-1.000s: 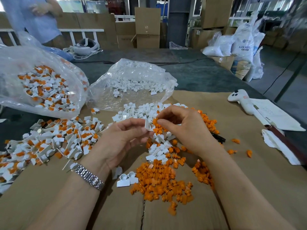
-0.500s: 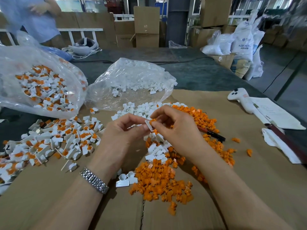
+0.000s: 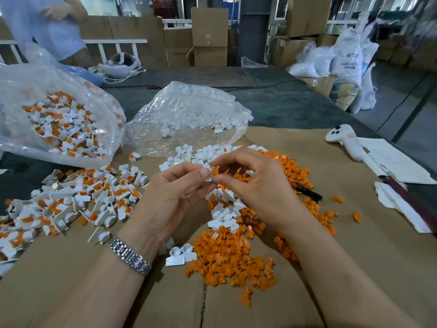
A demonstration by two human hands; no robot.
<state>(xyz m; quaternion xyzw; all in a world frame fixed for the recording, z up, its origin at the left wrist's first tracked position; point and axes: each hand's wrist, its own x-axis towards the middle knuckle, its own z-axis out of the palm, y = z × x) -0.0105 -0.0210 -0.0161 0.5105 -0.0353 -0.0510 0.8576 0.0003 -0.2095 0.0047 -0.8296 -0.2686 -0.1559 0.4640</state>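
My left hand [image 3: 175, 197] pinches a small white plastic piece [image 3: 208, 173] between thumb and fingers above the cardboard. My right hand [image 3: 257, 185] pinches a small orange plug [image 3: 215, 171] right against that white piece. Below the hands lies a heap of loose orange plugs [image 3: 227, 259], with more orange plugs [image 3: 300, 176] behind my right hand. Loose white pieces [image 3: 222, 214] lie between the hands and in a pile [image 3: 196, 155] just beyond them. A pile of joined white-and-orange pieces [image 3: 71, 202] spreads at the left.
A clear bag of joined pieces [image 3: 59, 119] lies at the far left; a second clear bag [image 3: 186, 114] holds white pieces. A white controller [image 3: 345, 140], papers [image 3: 397, 162] and a dark pen [image 3: 307, 192] lie right. A person [image 3: 47, 27] stands at back left. Boxes and sacks stand behind the table.
Both hands have risen a little and drawn together. The orange plug in my right hand now meets the white piece in my left hand.
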